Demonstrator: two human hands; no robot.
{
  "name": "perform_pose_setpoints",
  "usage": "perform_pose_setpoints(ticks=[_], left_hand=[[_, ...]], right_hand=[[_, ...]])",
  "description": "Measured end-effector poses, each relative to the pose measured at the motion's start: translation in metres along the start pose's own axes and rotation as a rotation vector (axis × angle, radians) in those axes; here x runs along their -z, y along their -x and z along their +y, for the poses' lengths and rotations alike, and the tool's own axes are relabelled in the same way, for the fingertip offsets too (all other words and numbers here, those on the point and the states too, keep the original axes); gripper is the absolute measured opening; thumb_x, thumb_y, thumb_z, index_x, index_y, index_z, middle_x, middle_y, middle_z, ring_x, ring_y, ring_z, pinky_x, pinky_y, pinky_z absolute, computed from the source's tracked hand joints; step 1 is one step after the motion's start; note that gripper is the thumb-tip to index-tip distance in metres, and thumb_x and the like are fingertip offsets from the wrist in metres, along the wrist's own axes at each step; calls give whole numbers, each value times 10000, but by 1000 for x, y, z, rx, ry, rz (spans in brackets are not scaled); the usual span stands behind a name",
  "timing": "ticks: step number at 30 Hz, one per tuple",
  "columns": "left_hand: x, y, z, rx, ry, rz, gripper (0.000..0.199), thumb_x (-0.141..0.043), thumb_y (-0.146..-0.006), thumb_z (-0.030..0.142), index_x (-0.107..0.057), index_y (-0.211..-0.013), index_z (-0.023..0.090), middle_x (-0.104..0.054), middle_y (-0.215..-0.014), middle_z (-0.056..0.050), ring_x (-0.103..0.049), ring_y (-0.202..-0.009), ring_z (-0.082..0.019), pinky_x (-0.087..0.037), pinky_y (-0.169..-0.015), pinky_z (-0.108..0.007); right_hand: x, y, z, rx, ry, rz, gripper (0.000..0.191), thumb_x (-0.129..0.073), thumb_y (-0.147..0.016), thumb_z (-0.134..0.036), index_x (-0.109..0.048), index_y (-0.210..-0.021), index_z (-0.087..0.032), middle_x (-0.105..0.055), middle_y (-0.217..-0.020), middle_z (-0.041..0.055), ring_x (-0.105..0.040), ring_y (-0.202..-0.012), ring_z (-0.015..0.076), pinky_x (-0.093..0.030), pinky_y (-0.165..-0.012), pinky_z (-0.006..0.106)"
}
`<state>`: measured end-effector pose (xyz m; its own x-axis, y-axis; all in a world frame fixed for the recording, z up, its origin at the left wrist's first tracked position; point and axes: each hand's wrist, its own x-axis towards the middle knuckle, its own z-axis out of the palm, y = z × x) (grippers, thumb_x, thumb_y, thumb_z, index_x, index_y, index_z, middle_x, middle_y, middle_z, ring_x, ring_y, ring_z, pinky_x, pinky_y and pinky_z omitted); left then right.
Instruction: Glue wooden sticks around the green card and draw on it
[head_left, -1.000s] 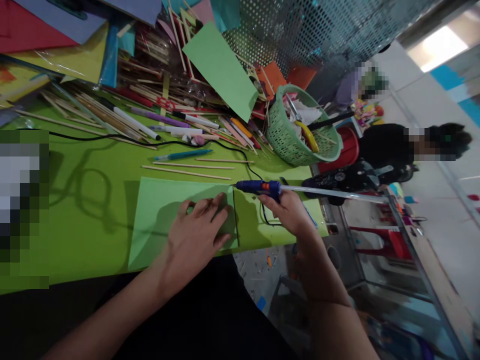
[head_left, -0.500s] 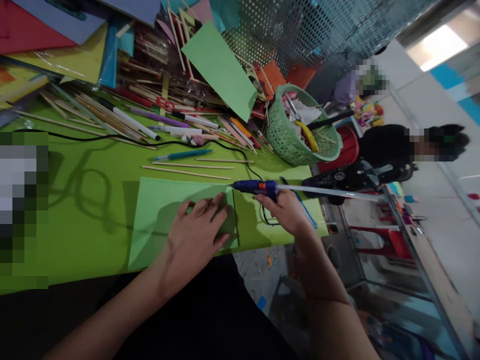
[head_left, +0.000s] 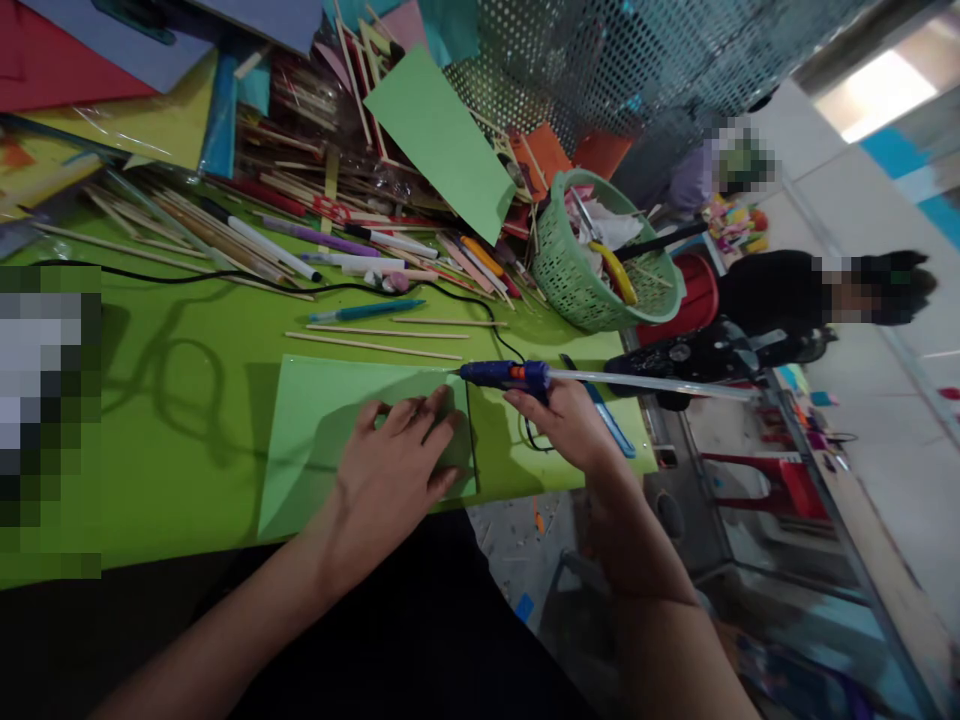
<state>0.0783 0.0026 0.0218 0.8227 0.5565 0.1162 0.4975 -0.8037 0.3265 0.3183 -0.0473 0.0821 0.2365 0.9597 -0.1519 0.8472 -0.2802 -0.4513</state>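
Note:
A light green sheet of card (head_left: 307, 430) lies on the bright green table. My left hand (head_left: 401, 440) rests palm down on it, fingers apart and slightly bent, holding nothing. My right hand (head_left: 566, 415) is closed round a dark blue hot glue gun (head_left: 502, 374). A long clear glue stick (head_left: 652, 383) sticks out of the gun's back end toward the right. The nozzle is at the card's far edge near its right corner; whether it touches is too small to tell. Just beyond that edge lie thin wooden sticks (head_left: 375, 345) and a teal pen (head_left: 367, 311).
A black cord (head_left: 330, 288) runs across the table. Behind it are piled sticks, pens and coloured paper, with a green card (head_left: 442, 140) on top. A green basket (head_left: 570, 270) holds tools at the back right. A blue cutter (head_left: 611, 420) lies beside my right hand.
My right hand and the glue gun have shifted slightly left, the nozzle passing along the card's far edge. My left hand has stayed in place.

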Motion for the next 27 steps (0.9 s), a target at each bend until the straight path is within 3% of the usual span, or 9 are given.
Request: perform_pose_setpoints(ticks=[5, 15, 27], left_hand=[[-1, 0, 0, -2, -8, 8, 417, -536, -1010, 319, -584, -1422, 271, -498, -1619, -34, -550, -1307, -300, -443, -1042, -534], [-1, 0, -1, -10, -11, 1, 445, -561, -992, 335, -584, -1431, 264, -506, -1612, -42, -545, -1303, -308, -451, -1022, -517], [4, 1, 0, -4, 9, -10, 413, -510, -1022, 314, -570, -1428, 266, -488, -1624, -47, -542, -1303, -311, -429, -1049, -525]], right_hand=[[4, 5, 3, -47, -33, 31, 347, -611, -929, -539, -689, -897, -203, -628, -709, 50, -605, -722, 237, -436, -640, 329], [-8, -4, -6, 56, -23, 10, 348, -569, -960, -515, -711, -964, -197, -693, -873, 70, -621, -814, 232, -465, -767, 345], [6, 7, 8, -53, -35, 49, 363, -591, -932, -537, -711, -911, -195, -612, -647, 41, -612, -689, 239, -443, -627, 331]])
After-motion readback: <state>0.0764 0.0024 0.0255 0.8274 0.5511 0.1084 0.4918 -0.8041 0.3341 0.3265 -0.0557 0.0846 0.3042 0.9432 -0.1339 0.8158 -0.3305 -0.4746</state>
